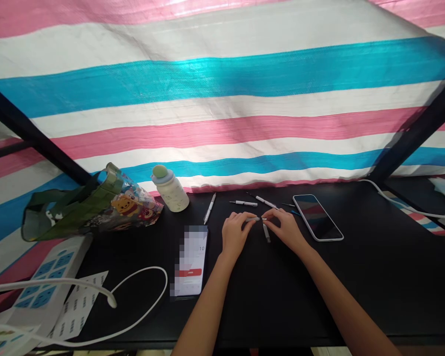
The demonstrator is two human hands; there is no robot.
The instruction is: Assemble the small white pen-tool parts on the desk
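Observation:
My left hand (237, 230) is closed around a pale pen barrel (252, 219), pinched between thumb and fingers and pointing right. Close to its end, the fingers of my right hand (282, 227) pinch a small light pen part (264, 219); whether the two pieces touch, I cannot tell. Just below the fingertips lies a short white pen piece (267, 232) on the black table. Beyond my hands are a white pen piece (244, 202) with a thin dark end and another white pen piece (266, 201). A whole white pen (209, 208) lies farther left.
A phone with a lit screen (193, 262) lies left of my arms, a dark-screened phone (318, 217) to the right. At the back left stand a bottle (170, 189) and a cartoon bag (126, 205). White cable (163, 287) loops beside a power strip (52, 272).

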